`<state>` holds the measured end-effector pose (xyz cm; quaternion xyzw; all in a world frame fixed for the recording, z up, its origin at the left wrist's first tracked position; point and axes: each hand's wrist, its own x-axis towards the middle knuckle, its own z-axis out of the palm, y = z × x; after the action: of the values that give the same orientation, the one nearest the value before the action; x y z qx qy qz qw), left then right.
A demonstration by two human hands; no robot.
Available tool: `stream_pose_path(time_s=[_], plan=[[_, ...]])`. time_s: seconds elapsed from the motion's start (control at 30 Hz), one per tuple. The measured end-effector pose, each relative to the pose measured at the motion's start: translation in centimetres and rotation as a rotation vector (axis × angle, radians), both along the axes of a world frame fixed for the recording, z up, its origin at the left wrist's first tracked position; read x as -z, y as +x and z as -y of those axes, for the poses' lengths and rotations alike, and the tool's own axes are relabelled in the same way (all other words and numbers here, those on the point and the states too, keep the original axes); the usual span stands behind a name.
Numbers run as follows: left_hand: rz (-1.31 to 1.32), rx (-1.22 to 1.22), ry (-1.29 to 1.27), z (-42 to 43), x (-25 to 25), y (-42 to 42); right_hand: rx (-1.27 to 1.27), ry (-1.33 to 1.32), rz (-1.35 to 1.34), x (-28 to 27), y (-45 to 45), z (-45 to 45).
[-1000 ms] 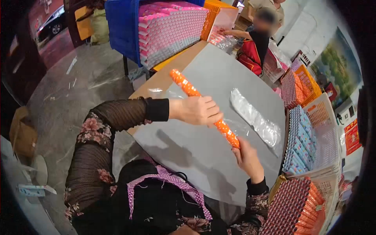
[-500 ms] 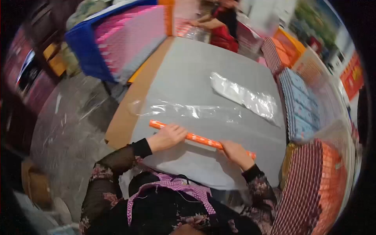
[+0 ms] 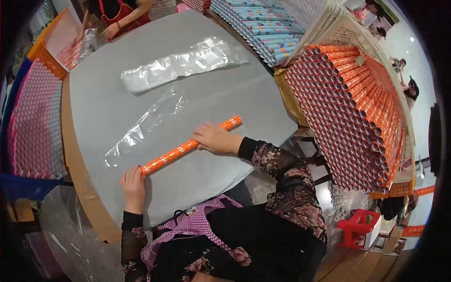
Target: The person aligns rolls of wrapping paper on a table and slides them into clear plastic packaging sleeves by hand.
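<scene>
Hands [image 3: 133, 188] hold a slim, glossy orange tube [image 3: 169, 157] beside crinkled clear film [image 3: 143, 128]

At 11 o'clock we see a co-worker [image 3: 123, 14] in red and black. Just past 12 we find light-blue patterned rolls [image 3: 265, 30], stacked beside a pale basket [image 3: 315, 22] at 1. Pink-tinted rolls [image 3: 37, 124] fill 9 o'clock. At 4 we notice whitish strips [image 3: 344, 204] beside a red thing [image 3: 359, 222] we cannot name.

The right grip [image 3: 216, 139] hides part of the orange tube [image 3: 169, 157], and the top edge crops the co-worker [image 3: 124, 16].
</scene>
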<state>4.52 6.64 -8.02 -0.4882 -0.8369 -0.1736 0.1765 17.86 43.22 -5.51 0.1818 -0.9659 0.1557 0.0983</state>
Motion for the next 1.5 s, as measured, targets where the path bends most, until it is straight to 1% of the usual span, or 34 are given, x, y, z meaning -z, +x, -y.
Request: stream_pose_path(time_s=[0.07,0.13,0.17,0.2,0.27,0.33,0.37,0.4,0.43,0.47,0.53,0.6,0.63,0.7,0.8,0.83,0.87,0.93,0.97,1.07,1.1,1.2,1.33,1.43,1.5], plan=[[0.072,-0.009,0.015,0.0,0.1,0.3,-0.020,-0.025,0.009,0.2,-0.1,-0.6],[0.074,-0.017,0.009,-0.1,-0.2,0.5,-0.038,-0.085,0.149,-0.8,-0.2,-1.2],[0.071,-0.009,0.026,-0.3,-0.4,0.6,-0.034,-0.191,0.141,-0.1,-0.7,-2.2],[0.078,-0.016,0.035,-0.4,-0.3,0.5,-0.039,-0.182,0.149,0.1,-1.4,-3.8],[0.076,-0.006,0.033,-0.1,0.1,0.4,0.123,-0.300,-0.174,-0.4,-3.1,-8.5],[0.122,-0.045,0.022,-0.4,-0.5,1.0,0.352,-0.376,-0.333,-3.1,-4.5,-14.3],[0.163,-0.069,0.008,-0.4,-0.7,1.2,0.402,-0.155,-0.454,-4.2,-4.7,-18.1],[0.170,-0.080,0.006,-0.3,-0.9,1.3,0.502,-0.233,-0.519,-5.4,-5.1,-21.5],[0.183,-0.078,-0.013,-0.3,-0.9,1.3,0.657,-0.119,-0.486,-5.4,-5.6,-26.1],[0.196,-0.077,-0.031,-0.3,-0.9,1.2,0.783,-0.128,-0.472,-6.1,-5.7,-29.6],[0.169,-0.095,-0.037,-0.3,-0.8,1.2,1.009,0.210,-0.349,-7.3,-5.6,-35.6],[0.138,-0.118,-0.049,-0.5,-1.2,1.4,1.129,0.329,-0.326,-7.6,-5.6,-38.2],[0.152,-0.133,-0.090,-0.6,-1.8,1.5,1.111,0.320,-0.325,-7.7,-6.4,-39.3],[0.169,-0.156,-0.140,-0.8,-2.0,1.5,1.292,0.358,-0.108,-7.3,-8.0,-41.4],[0.166,-0.136,-0.176,-0.4,-1.5,1.1,1.295,0.305,-0.123,-5.7,-10.2,-44.7],[0.156,-0.117,-0.148,-0.3,-1.3,1.0,1.258,0.364,-0.095,-6.4,-10.7,-44.1],[0.147,-0.098,-0.120,-0.3,-1.2,1.1,1.248,0.363,-0.086,-6.3,-11.4,-44.2],[0.176,-0.104,-0.119,-0.8,-2.0,1.3,1.248,0.428,-0.145,-5.4,-12.9,-44.6],[0.175,-0.103,-0.118,-0.7,-1.9,1.3,1.178,0.478,-0.182,-5.1,-13.2,-45.2],[0.169,-0.105,-0.122,-0.6,-1.5,1.2,1.119,0.484,-0.204,-4.1,-14.3,-46.6],[0.159,-0.104,-0.121,-0.5,-1.4,1.2,1.118,0.525,-0.113,-4.4,-14.5,-46.4],[0.160,-0.084,-0.122,-0.1,-1.2,1.0,1.110,0.499,-0.142,-4.3,-14.9,-46.8],[0.189,-0.093,-0.107,-0.8,-2.0,1.2,1.024,0.562,-0.096,-5.3,-14.4,-46.7],[0.182,-0.104,-0.125,-1.0,-2.0,1.2,0.957,0.576,-0.126,-5.2,-13.7,-46.7],[0.164,-0.088,-0.092,-0.8,-1.5,1.2,0.910,0.590,-0.138,-5.5,-13.6,-46.1]])
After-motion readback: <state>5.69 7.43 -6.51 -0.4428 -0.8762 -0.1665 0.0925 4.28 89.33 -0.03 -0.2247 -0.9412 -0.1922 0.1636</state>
